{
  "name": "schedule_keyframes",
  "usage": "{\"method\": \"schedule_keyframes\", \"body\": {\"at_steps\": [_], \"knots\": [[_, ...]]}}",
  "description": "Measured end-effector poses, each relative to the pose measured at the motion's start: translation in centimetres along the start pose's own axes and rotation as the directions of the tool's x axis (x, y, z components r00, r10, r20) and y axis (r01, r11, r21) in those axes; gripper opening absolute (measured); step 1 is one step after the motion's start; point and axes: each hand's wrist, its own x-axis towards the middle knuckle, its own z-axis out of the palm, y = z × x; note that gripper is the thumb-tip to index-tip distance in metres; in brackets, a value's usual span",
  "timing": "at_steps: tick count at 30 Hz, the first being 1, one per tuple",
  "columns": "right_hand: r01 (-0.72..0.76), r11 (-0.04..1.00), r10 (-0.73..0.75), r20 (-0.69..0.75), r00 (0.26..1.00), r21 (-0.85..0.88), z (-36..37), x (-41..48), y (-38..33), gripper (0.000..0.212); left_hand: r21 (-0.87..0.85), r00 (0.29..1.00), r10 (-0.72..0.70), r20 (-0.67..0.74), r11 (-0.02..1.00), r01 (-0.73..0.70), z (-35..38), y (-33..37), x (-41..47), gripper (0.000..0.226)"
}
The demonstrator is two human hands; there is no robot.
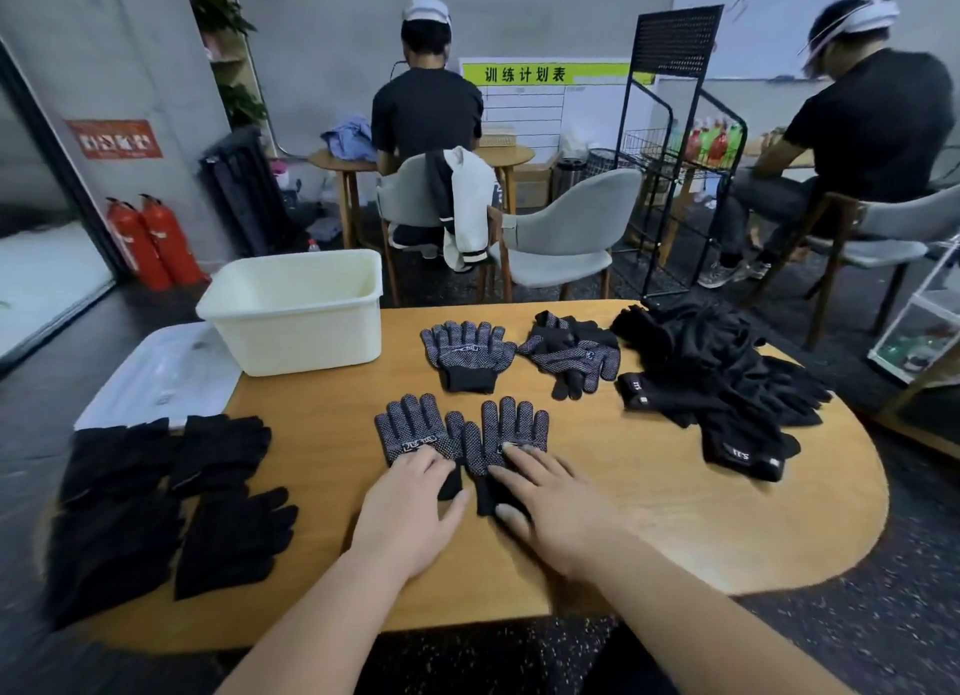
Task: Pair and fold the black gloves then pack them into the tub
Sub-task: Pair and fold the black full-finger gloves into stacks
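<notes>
Two black dotted gloves lie flat side by side, palms up, at the middle of the wooden table [675,528]. My left hand [410,507] presses flat on the cuff end of the left glove [413,424]. The right glove [511,429] has my right hand [550,502] lying flat on its cuff end. Both hands have fingers spread and grip nothing. A dotted glove pair [467,348] lies stacked beyond them, another crumpled dotted pair [574,354] to its right. The cream tub [296,309] stands empty at the table's far left.
A heap of plain black gloves [717,377] covers the right side of the table. Flat black gloves [171,497] lie along the left edge beside a white tray lid [161,372]. Grey chairs and two seated people are beyond the table.
</notes>
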Motion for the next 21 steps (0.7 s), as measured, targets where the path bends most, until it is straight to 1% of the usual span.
{"method": "schedule_keyframes", "body": {"at_steps": [2,4,6,8,10,12,14,15,17,19,21], "knots": [[-0.060,0.998,0.061,-0.069,0.996,0.016,1.7,-0.7,-1.1,0.061,-0.016,1.000,0.006,0.009,1.000,-0.006,-0.3,-0.3,-1.4,0.051],[-0.105,0.994,0.110,-0.212,0.971,0.036,2.4,-1.5,-1.3,0.053,-0.041,1.000,0.008,0.016,0.999,-0.008,-0.6,-0.5,-3.0,0.049],[-0.096,0.995,0.102,-0.352,0.930,0.034,2.7,-2.2,-1.0,0.043,-0.066,1.000,0.018,0.000,0.998,-0.018,-0.5,-0.6,-4.7,0.048],[-0.063,0.997,0.076,-0.391,0.917,0.046,2.5,-2.5,-1.2,0.038,-0.109,0.999,0.028,-0.027,0.994,-0.030,-0.4,-0.8,-6.2,0.047],[-0.027,0.999,0.040,-0.355,0.934,0.041,2.4,-2.5,-1.5,0.042,-0.124,0.996,0.048,-0.070,0.991,-0.057,-0.2,-0.9,-7.2,0.041],[-0.024,0.999,0.029,-0.240,0.970,0.024,2.3,-2.3,-1.6,0.057,-0.119,0.989,0.053,-0.137,0.990,-0.070,-0.2,-0.9,-7.6,0.031],[-0.033,0.999,0.036,-0.138,0.990,0.023,2.0,-1.9,-1.5,0.073,-0.102,0.989,0.005,-0.146,0.995,-0.021,-0.5,-0.4,-7.2,0.029],[-0.027,0.999,0.029,-0.116,0.993,0.018,1.8,-1.8,-1.5,0.076,-0.094,0.994,-0.031,-0.107,0.995,0.021,-0.8,-0.2,-6.7,0.034],[-0.017,1.000,0.016,-0.109,0.994,-0.011,1.3,-1.6,-1.5,0.072,-0.076,0.995,-0.084,0.046,0.993,0.087,-1.1,0.1,-5.3,0.050],[-0.040,0.999,0.038,-0.102,0.994,-0.022,1.1,-1.4,-2.0,0.066,-0.006,0.966,-0.091,0.241,0.995,0.096,-1.0,0.1,-4.2,0.063],[-0.079,0.997,0.079,-0.033,0.996,0.006,1.6,-1.2,-2.5,0.068,0.085,0.939,-0.096,0.330,0.994,0.071,-0.5,-0.1,-3.6,0.071]]}}
